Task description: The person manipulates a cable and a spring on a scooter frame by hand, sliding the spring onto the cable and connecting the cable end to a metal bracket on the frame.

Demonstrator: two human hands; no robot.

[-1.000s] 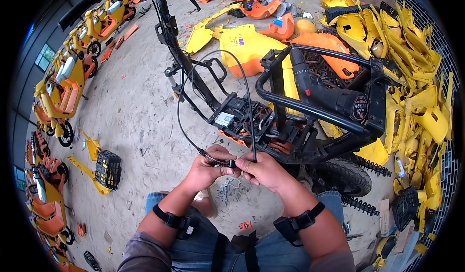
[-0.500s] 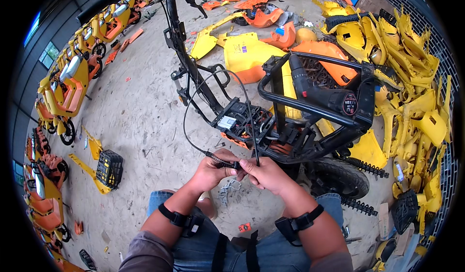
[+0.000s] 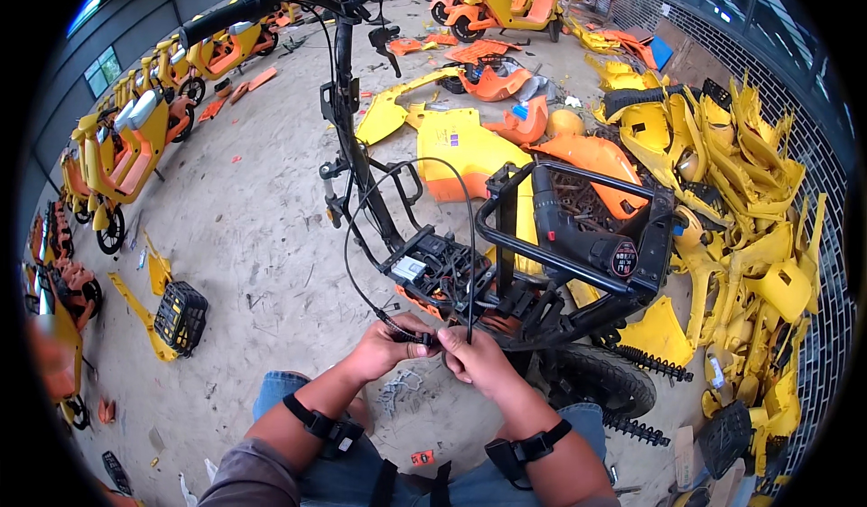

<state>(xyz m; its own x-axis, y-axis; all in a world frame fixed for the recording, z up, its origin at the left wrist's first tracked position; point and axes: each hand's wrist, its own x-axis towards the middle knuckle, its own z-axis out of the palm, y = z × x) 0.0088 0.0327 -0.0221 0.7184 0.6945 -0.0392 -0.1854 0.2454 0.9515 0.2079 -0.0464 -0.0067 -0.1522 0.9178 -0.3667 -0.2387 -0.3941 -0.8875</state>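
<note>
A stripped black scooter frame point(image 3: 542, 263) stands in front of me, its handlebar point(image 3: 271, 1) at the top. From its open floor section a thin black cable point(image 3: 397, 191) loops up and comes down to my hands. My left hand point(image 3: 384, 349) pinches the cable's connector end point(image 3: 411, 334). Touching it, my right hand point(image 3: 479, 358) grips the other cable strand beside the connector. Both wrists carry black straps. The rear wheel point(image 3: 596, 376) sits just right of my right forearm.
Piles of yellow and orange plastic body panels point(image 3: 750, 218) fill the right side and the ground behind the frame. Yellow scooters point(image 3: 135, 146) line the left wall. A black basket point(image 3: 181, 313) lies on the sandy concrete floor at left. Small metal parts point(image 3: 397, 390) lie under my hands.
The view has tipped up, showing the handlebar and more of the hall. My hands stay together on the cable, slightly lower in the picture.
</note>
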